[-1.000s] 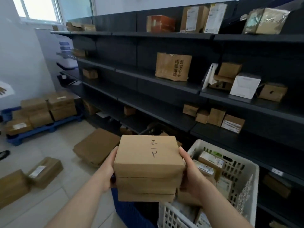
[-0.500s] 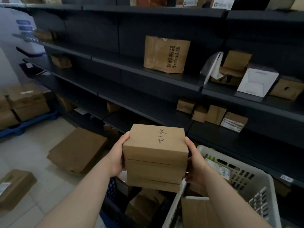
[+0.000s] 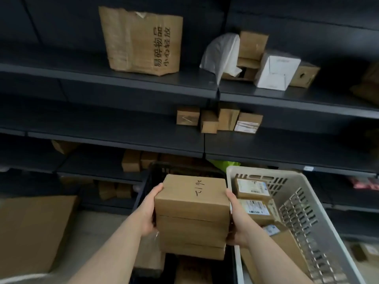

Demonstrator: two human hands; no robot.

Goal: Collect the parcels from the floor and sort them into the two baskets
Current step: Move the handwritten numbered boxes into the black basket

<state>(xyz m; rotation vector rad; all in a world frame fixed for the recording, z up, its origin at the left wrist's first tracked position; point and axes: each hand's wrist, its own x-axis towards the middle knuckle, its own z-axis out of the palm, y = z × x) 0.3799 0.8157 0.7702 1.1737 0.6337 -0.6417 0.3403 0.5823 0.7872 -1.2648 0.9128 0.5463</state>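
While the stack of parcels (image 3: pixel 191 214) hangs in the air, both hands are clamped on it from opposite sides, so they're apart with the stack squeezed between them. The left hand (image 3: pixel 148 214) grips the left face with the thumb up by the top corner, and the right hand (image 3: pixel 238 220) does the same on the right face. Looks like three flat brown boxes piled up, with some handwriting scrawled on the top one.

The stack sits right above the dark basket (image 3: pixel 143 191), just beside the near-left rim of the white basket (image 3: pixel 266 171). The white one already has a couple of labelled parcels (image 3: pixel 253 187) lying in it, and the dark one has brown boxes at the bottom too.

Behind all that are dark shelves (image 3: pixel 123 78) with a big torn carton (image 3: pixel 141 41) with printed characters, a white box (image 3: pixel 277 69) and small brown boxes. A large flat carton (image 3: pixel 34 232) lies on the floor to the left.
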